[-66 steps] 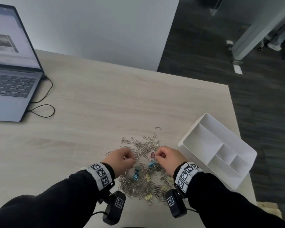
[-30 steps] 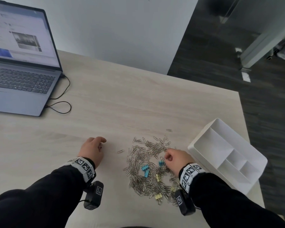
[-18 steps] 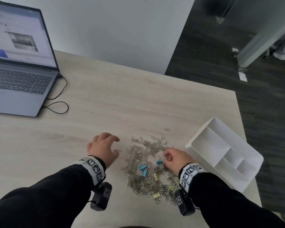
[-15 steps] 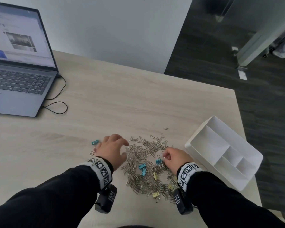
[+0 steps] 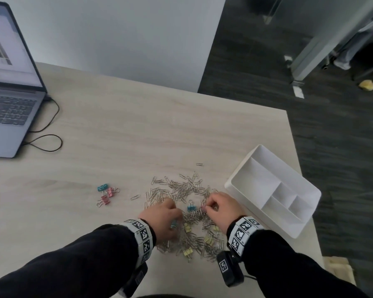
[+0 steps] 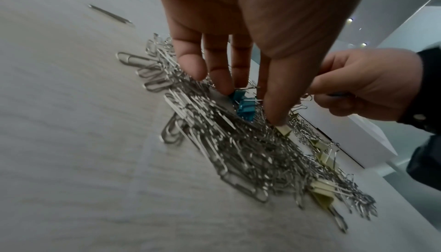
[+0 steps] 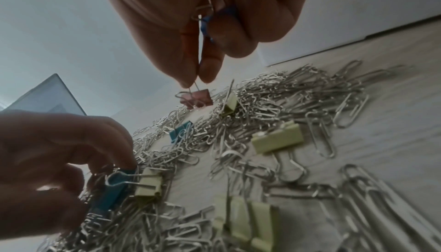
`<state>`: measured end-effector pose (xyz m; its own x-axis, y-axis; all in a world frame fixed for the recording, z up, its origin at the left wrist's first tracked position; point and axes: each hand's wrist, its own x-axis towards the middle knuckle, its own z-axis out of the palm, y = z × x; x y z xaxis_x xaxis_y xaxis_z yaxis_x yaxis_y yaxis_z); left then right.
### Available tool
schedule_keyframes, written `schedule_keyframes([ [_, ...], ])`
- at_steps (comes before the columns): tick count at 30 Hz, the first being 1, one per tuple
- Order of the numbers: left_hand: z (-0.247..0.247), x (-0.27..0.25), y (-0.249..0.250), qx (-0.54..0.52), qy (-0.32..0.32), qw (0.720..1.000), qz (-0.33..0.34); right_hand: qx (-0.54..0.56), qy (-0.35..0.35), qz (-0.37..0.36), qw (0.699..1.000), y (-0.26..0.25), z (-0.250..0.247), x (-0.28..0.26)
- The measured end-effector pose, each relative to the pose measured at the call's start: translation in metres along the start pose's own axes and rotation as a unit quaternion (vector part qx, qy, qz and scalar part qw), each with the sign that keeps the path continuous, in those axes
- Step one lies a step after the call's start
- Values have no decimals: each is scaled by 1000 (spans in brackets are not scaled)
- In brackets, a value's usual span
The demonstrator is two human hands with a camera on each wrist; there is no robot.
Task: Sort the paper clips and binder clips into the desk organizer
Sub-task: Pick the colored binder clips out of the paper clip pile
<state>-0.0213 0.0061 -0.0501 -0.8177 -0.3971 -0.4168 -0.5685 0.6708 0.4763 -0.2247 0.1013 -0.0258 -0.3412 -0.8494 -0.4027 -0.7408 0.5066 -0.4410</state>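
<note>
A heap of silver paper clips (image 5: 181, 196) mixed with yellow, blue and pink binder clips lies on the desk before me. My left hand (image 5: 164, 216) reaches into its left side. Thumb and fingers (image 6: 274, 112) pinch a blue binder clip (image 6: 244, 107), which also shows in the right wrist view (image 7: 112, 188). My right hand (image 5: 209, 208) is at the heap's right side. It pinches the wire handle of a pink binder clip (image 7: 198, 98) and keeps another blue clip (image 7: 222, 13) tucked in its curled fingers. The white desk organizer (image 5: 241, 173) stands right of the heap.
A small group of blue and pink binder clips (image 5: 106, 193) lies apart, left of the heap. An open laptop (image 5: 7, 108) with its cable (image 5: 50, 145) sits at the far left. The desk's right edge runs just beyond the organizer.
My left hand went out to the left, left binder clips lying there, and came back into the heap. My right hand stayed at the heap's right side.
</note>
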Motion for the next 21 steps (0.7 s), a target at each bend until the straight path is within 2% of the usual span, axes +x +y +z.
schedule_keyframes([
  [12,-9,-4,-19,-111,25,993,-20,27,-85,-20,996,-23,9,16],
  [17,-12,-11,-31,-133,93,985,-58,24,-85,20,996,-33,11,19],
  [21,-14,-13,-28,-143,84,984,-64,36,-69,35,996,-29,8,18],
])
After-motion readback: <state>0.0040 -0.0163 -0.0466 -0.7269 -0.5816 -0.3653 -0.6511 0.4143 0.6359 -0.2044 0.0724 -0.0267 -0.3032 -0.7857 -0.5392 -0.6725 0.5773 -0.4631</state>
